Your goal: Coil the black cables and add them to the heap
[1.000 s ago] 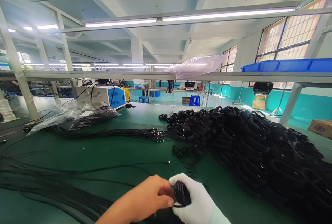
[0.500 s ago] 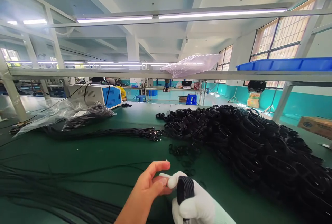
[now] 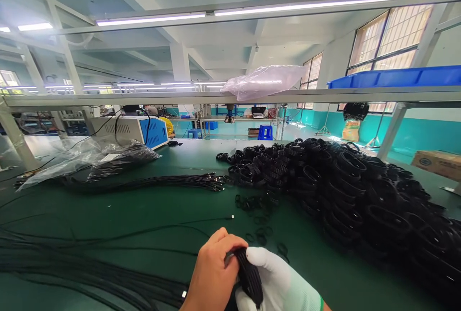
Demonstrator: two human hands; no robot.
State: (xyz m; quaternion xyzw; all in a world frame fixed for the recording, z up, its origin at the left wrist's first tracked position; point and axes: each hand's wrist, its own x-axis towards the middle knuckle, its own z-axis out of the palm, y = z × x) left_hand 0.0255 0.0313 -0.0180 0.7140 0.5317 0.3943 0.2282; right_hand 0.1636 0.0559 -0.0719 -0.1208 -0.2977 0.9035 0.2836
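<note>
A coiled black cable point(image 3: 251, 277) is held between my two hands at the bottom centre. My bare left hand point(image 3: 219, 267) closes round its left side, thumb and fingers curled onto the loops. From the right, my right hand point(image 3: 275, 277), in a white glove, pinches the coil with its thumb above and fingers below. Some of the fingers and the coil's underside are hidden. Small black rings point(image 3: 262, 234) lie on the green table just beyond my hands. To the left, long loose black cables point(image 3: 90, 267) stretch across the table, one ending in a small white tip.
A big heap of coiled black cables point(image 3: 345, 195) covers the table's right side. A straight cable bundle point(image 3: 154, 183) lies farther back, beside a clear plastic bag point(image 3: 118, 159). Behind stands a blue and white machine point(image 3: 140, 130). A shelf rail point(image 3: 180, 98) crosses overhead.
My left hand has moved right and closed onto the coil, having been at the right glove's fingertips. The coil has tilted, and the view has shifted slightly.
</note>
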